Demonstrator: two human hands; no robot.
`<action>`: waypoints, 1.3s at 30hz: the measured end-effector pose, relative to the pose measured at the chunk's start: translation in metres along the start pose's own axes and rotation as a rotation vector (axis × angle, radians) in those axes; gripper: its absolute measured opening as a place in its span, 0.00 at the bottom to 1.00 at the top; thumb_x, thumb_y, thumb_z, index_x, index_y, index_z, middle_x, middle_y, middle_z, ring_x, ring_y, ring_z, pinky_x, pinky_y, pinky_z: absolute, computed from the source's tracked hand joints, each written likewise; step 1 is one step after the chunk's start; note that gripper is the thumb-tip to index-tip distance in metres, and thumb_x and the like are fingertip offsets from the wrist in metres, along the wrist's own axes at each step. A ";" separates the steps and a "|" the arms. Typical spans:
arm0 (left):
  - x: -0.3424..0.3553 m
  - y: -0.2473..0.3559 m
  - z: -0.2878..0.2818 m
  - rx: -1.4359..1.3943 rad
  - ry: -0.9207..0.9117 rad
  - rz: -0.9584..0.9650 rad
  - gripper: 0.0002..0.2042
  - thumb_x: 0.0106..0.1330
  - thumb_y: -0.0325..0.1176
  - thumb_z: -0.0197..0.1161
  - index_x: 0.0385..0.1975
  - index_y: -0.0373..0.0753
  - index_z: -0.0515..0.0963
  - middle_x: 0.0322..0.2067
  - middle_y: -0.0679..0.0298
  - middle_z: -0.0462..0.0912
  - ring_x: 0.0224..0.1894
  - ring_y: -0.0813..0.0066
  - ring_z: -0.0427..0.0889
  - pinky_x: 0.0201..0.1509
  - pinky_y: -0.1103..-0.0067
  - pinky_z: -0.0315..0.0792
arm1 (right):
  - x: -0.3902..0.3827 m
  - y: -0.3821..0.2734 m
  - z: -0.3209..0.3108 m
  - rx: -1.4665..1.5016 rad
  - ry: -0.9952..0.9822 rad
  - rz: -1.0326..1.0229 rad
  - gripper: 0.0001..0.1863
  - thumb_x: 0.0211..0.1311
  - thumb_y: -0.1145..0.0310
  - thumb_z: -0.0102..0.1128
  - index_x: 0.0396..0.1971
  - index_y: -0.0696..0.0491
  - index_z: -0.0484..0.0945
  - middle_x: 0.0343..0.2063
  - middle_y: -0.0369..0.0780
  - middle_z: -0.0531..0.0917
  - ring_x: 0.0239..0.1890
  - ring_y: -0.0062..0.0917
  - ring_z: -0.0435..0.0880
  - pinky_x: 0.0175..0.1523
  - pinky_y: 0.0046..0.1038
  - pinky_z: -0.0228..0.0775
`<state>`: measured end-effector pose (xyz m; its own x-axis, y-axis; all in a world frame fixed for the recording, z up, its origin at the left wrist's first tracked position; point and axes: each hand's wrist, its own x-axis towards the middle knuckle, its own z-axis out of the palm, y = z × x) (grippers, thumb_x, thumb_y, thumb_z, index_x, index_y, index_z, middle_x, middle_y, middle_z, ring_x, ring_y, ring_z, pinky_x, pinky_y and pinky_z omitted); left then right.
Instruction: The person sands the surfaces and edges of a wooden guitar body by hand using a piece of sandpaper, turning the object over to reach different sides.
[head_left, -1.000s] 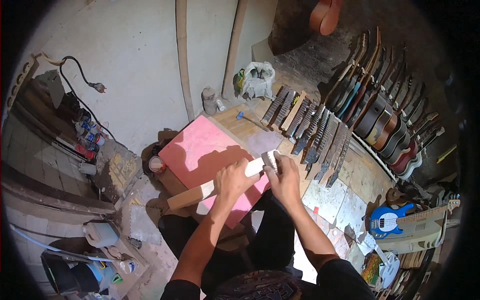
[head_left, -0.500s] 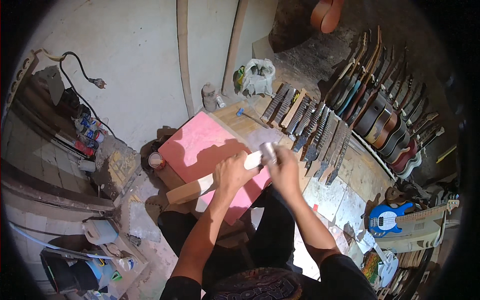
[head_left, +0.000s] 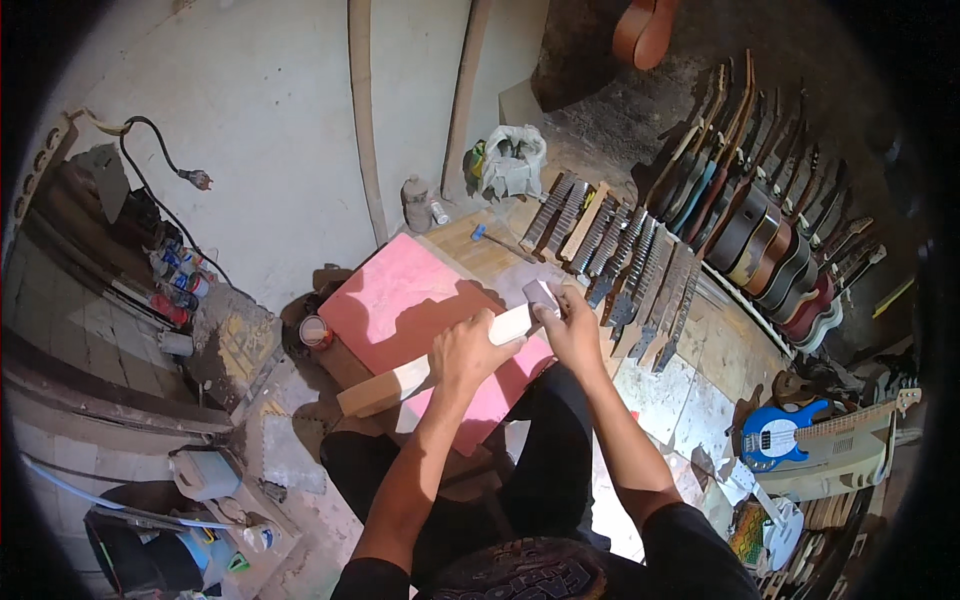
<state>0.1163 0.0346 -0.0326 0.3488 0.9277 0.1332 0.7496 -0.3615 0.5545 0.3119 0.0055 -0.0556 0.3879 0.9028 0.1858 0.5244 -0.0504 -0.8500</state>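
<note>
A long pale wooden bar (head_left: 385, 391) slants over the pink board (head_left: 385, 275) in front of me, its far right end raised toward my right hand. My left hand (head_left: 466, 350) is closed round the bar at its middle, fingers over the top. At the bar's far end, my right hand (head_left: 573, 332) pinches a folded grey-brown piece of sandpaper (head_left: 540, 294) that lies against the wood. The palm side of both hands is hidden.
Several fretted guitar necks (head_left: 630, 250) lie in a row on the bench to the right. Behind them stands a rack of guitars (head_left: 750, 235). A small tin (head_left: 315, 332) sits left of the board; a blue-headed hammer (head_left: 480, 233) lies beyond it. A blue bass guitar (head_left: 772, 438) is at far right.
My right hand, blurred earlier, now shows sharply at the bar's end, with the sandpaper shifted slightly. My left hand keeps its grip. The whole view has shifted a little.
</note>
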 end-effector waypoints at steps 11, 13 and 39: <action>-0.001 -0.017 -0.005 0.094 -0.032 -0.108 0.22 0.58 0.54 0.72 0.38 0.40 0.83 0.34 0.49 0.90 0.40 0.45 0.90 0.43 0.54 0.81 | -0.029 -0.063 0.016 -0.400 0.088 -0.372 0.22 0.62 0.63 0.69 0.54 0.55 0.84 0.36 0.55 0.85 0.41 0.52 0.84 0.49 0.51 0.76; -0.007 -0.036 0.006 0.019 0.132 -0.056 0.28 0.54 0.61 0.75 0.38 0.40 0.83 0.33 0.49 0.89 0.38 0.44 0.90 0.42 0.54 0.81 | -0.064 -0.095 0.018 -0.434 -0.033 -0.467 0.22 0.61 0.65 0.69 0.54 0.55 0.84 0.43 0.55 0.85 0.44 0.53 0.84 0.52 0.51 0.76; -0.003 -0.022 0.001 0.115 0.072 -0.097 0.28 0.50 0.61 0.79 0.31 0.40 0.81 0.27 0.50 0.89 0.33 0.47 0.90 0.36 0.56 0.82 | -0.046 -0.069 0.006 -0.351 -0.014 -0.394 0.24 0.63 0.62 0.69 0.55 0.59 0.83 0.42 0.55 0.86 0.44 0.51 0.86 0.50 0.43 0.77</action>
<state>0.0997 0.0393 -0.0463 0.2338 0.9615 0.1443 0.8384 -0.2745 0.4708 0.2532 -0.0304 -0.0085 0.1008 0.8877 0.4492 0.8517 0.1564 -0.5002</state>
